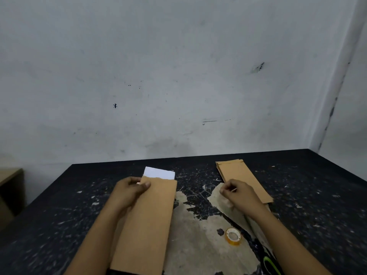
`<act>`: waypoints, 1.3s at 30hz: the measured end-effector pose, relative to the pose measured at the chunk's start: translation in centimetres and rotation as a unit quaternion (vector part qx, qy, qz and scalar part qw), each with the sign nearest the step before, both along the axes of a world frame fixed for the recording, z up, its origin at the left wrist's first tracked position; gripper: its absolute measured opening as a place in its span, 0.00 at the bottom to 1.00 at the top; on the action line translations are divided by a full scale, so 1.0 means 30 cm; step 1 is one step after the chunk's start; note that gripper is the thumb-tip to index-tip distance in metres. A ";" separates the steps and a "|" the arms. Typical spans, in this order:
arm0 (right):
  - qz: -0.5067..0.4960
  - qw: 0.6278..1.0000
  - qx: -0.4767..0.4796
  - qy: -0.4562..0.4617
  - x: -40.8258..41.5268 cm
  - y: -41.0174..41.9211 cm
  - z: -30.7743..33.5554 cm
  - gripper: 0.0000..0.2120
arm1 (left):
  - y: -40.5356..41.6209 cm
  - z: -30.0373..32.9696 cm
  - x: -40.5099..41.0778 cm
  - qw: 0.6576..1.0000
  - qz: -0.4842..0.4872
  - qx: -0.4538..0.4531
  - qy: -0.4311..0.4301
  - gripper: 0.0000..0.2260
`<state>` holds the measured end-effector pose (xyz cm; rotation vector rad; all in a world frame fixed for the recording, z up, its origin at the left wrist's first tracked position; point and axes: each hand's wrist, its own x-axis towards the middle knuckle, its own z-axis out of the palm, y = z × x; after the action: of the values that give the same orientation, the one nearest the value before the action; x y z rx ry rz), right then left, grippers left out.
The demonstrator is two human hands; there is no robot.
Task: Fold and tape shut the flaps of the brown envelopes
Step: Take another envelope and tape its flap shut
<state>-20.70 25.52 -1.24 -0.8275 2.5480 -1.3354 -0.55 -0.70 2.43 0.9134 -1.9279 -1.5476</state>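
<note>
The left hand (132, 190) grips the brown envelope (147, 225) mid-worktop, white paper (159, 172) poking out; the right hand (238, 193) pinches something small beside the stack (244, 179). Protruding paper could jam the fold.

**What else is around**

The tabletop (59, 205) is black with lots of white scratches, and a big pale patch shows where the top has worn off. Behind it stands a dirty grey wall (178, 76) with dark spots. A brown wooden cabinet (10, 187) sits at the far left.
</note>
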 end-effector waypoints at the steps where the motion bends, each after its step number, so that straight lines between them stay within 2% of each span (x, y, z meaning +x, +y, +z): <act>1: 0.017 1.000 -0.005 0.004 0.022 -0.006 0.008 0.04 | 0.017 0.004 -0.005 0.999 -0.023 0.029 0.009 0.10; 3: 0.053 0.998 -0.023 -0.009 0.069 -0.016 0.025 0.06 | 0.059 0.003 -0.025 0.994 -0.071 0.084 0.022 0.14; 8: 0.175 0.961 -0.071 -0.200 0.175 -0.032 0.036 0.13 | 0.184 -0.049 -0.092 0.972 -0.170 0.150 0.065 0.26; 10: 0.186 0.942 -0.108 -0.259 0.175 -0.035 0.019 0.13 | 0.211 -0.061 -0.099 0.975 -0.190 0.101 0.055 0.29; 13: 0.196 0.924 -0.126 -0.305 0.154 -0.027 -0.002 0.13 | 0.197 -0.071 -0.099 0.982 -0.181 -0.054 0.015 0.22; 15: 0.204 0.921 -0.120 -0.311 0.139 -0.017 -0.009 0.14 | 0.179 -0.078 -0.103 0.981 -0.150 -0.126 0.002 0.14; 17: 0.213 0.922 -0.107 -0.306 0.129 -0.011 -0.015 0.17 | 0.169 -0.084 -0.109 0.982 -0.127 -0.139 0.003 0.09; 20: 0.229 0.921 -0.094 -0.301 0.127 -0.012 -0.020 0.16 | 0.166 -0.089 -0.113 0.982 -0.118 -0.150 -0.004 0.09; 25: 0.238 0.917 -0.084 -0.309 0.131 -0.011 -0.015 0.13 | 0.169 -0.070 -0.107 0.971 -0.103 -0.216 0.006 0.11; 29: 0.235 0.919 -0.077 -0.307 0.135 -0.006 -0.015 0.12 | 0.176 -0.052 -0.102 0.973 -0.143 -0.179 -0.031 0.17; 35: 0.249 0.922 -0.056 -0.291 0.146 -0.005 0.006 0.11 | 0.156 -0.065 -0.096 0.964 -0.210 -0.147 -0.069 0.16; 38: 0.252 0.919 -0.056 -0.298 0.151 0.000 0.017 0.10 | 0.155 -0.052 -0.088 0.968 -0.218 -0.100 -0.073 0.10; 39: 0.254 0.917 -0.055 -0.302 0.152 0.003 0.021 0.10 | 0.153 -0.052 -0.089 0.968 -0.222 -0.085 -0.074 0.11</act>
<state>-16.14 25.59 -0.61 -0.8485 1.6566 -1.3005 -3.23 3.89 0.88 0.5593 -2.4566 -1.5476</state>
